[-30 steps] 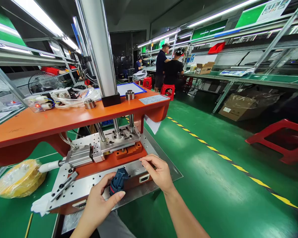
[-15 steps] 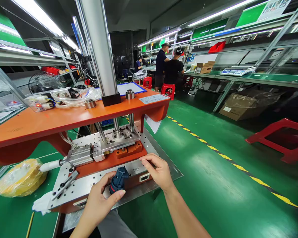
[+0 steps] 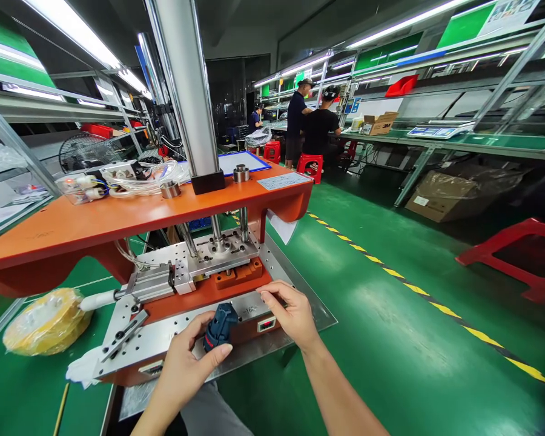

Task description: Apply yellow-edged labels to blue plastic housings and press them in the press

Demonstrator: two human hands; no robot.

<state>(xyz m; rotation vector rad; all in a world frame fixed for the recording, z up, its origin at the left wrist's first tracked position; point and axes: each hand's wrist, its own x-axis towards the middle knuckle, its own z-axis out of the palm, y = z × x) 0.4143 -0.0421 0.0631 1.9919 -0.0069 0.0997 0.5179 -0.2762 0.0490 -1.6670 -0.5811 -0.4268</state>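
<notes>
My left hand (image 3: 188,363) holds a dark blue moulded plastic part (image 3: 221,326) with red lettering low on its side. Thumb and fingers wrap round it, just in front of the machine's metal base plate (image 3: 195,326). My right hand (image 3: 293,312) is at the right front of the base, thumb and fingertips pinched together. Whatever those fingertips hold, if anything, is too small to make out. Behind the hands stands the orange press (image 3: 95,218), its steel tooling plate (image 3: 227,257) lowered over a stepped orange block (image 3: 239,275).
A white-handled lever (image 3: 99,300) sticks out left above a plastic-wrapped yellow roll (image 3: 48,321). A small counter window (image 3: 266,324) is set in the base front. A red stool (image 3: 518,254) stands right on the green floor. Several people work near the far benches.
The view has shifted slightly, so the machine appears a little farther right. Both hands keep nearly the same pose. The red light at the clear box no longer shows; red now shows in the counter window.
</notes>
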